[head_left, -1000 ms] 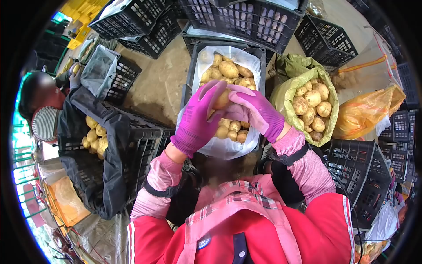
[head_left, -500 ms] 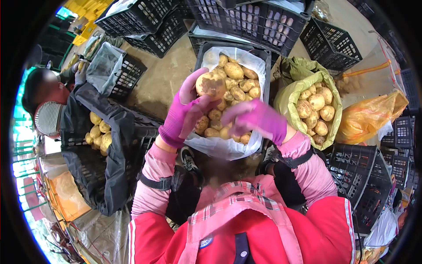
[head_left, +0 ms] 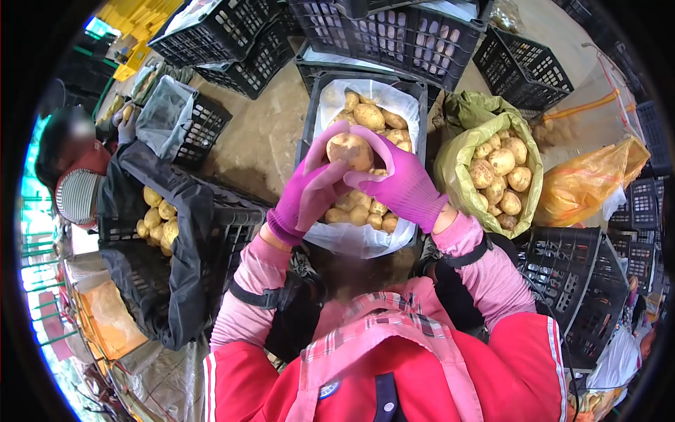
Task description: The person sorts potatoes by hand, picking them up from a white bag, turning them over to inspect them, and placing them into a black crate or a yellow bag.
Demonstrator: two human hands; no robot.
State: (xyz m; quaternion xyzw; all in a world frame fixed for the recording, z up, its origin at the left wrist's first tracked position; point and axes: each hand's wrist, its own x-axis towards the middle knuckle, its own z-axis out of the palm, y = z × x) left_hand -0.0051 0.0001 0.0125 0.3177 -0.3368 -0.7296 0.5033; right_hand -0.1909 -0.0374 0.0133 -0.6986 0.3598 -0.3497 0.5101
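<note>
Potato (head_left: 349,150), just 1, is sitting raised between 2 hands in magenta gloves, directly above a black crate (head_left: 306,116) lined with 1 white bag (head_left: 351,239); the left hand (head_left: 307,193) is cupping it from the left and from underneath, fingers reaching up along its side, while the right hand (head_left: 402,184) is closing on it from the right, forefinger arching over its top; both hands are gripping this same potato, with the wrists drawing close together below it and the 2 forearms in pink striped sleeves angling up from a red jacket; more than 10 loose potatoes (head_left: 370,116) are lying heaped in the lined crate beneath the hands; to the right, 1 yellow-green sack (head_left: 457,165) is standing open with at least 8 potatoes showing inside, and 1 orange bag (head_left: 590,179) is lying just beyond it; on the left, 1 co-worker in a dark sleeve (head_left: 176,211) is leaning over another crate holding yellow potatoes (head_left: 156,218); several more black crates (head_left: 524,63) are standing around the top and right edges, too stacked to count surely.
</note>
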